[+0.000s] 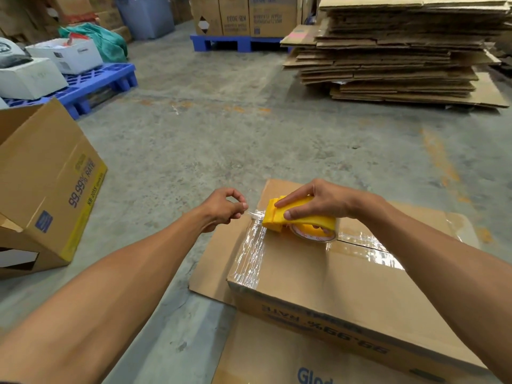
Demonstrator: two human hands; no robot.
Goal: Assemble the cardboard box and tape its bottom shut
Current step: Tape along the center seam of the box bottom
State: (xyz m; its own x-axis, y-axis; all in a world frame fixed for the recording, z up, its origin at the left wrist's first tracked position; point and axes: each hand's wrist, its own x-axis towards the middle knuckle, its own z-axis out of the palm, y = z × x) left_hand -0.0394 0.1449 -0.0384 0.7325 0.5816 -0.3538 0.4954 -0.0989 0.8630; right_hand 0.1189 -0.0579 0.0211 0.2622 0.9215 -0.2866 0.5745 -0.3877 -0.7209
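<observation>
A brown cardboard box lies upside down on flat cardboard, its printed side facing me. Clear tape runs along its left edge, and another strip covers the centre seam toward the right. My right hand grips a yellow tape dispenser that rests on the box top near the far left corner. My left hand hovers just left of that corner, with its fingers pinching the loose end of the tape that comes out of the dispenser.
An open printed box stands at the left. Blue pallets carry white boxes behind it. A tall stack of flattened cardboard sits at the far right. More cartons stand on a pallet at the back. Concrete floor lies between.
</observation>
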